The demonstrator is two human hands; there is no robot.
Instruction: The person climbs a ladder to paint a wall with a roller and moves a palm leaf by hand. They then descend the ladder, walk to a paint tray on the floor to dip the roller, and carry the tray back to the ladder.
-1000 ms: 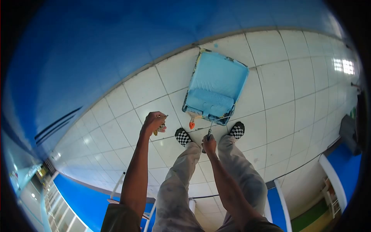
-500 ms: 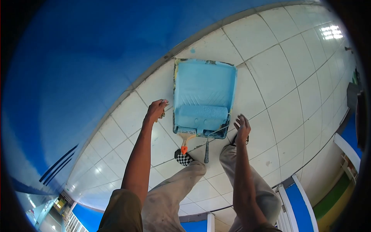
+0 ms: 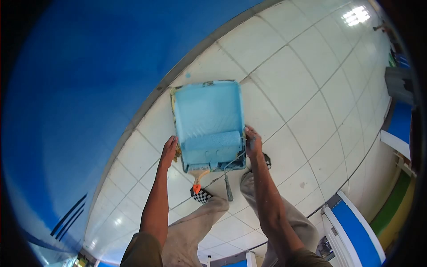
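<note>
A light-blue paint tray (image 3: 207, 107) lies on the tiled floor in front of my feet, its rim smeared with old paint. Across its lower end rests a paint-covered roller (image 3: 212, 141); the grey handle sticks out over the near edge. A paintbrush (image 3: 198, 176) with an orange-tipped handle sits at the near left corner, its handle pointing toward me. My left hand (image 3: 169, 150) is at the tray's left side, fingers curled against the rim. On the opposite side, my right hand (image 3: 252, 140) grips the right rim beside the roller frame. The undersides of both grips are hidden.
A blue wall (image 3: 102, 80) with a grey base edge runs close along the left. Checkered shoes (image 3: 201, 195) stand just behind the tray. White tiled floor (image 3: 293, 102) stretches to the right, toward blue-and-white panels (image 3: 356, 229).
Both hands have closed in from beside the tray onto its two sides. My view has shifted, so the tray appears farther left and slightly lower.
</note>
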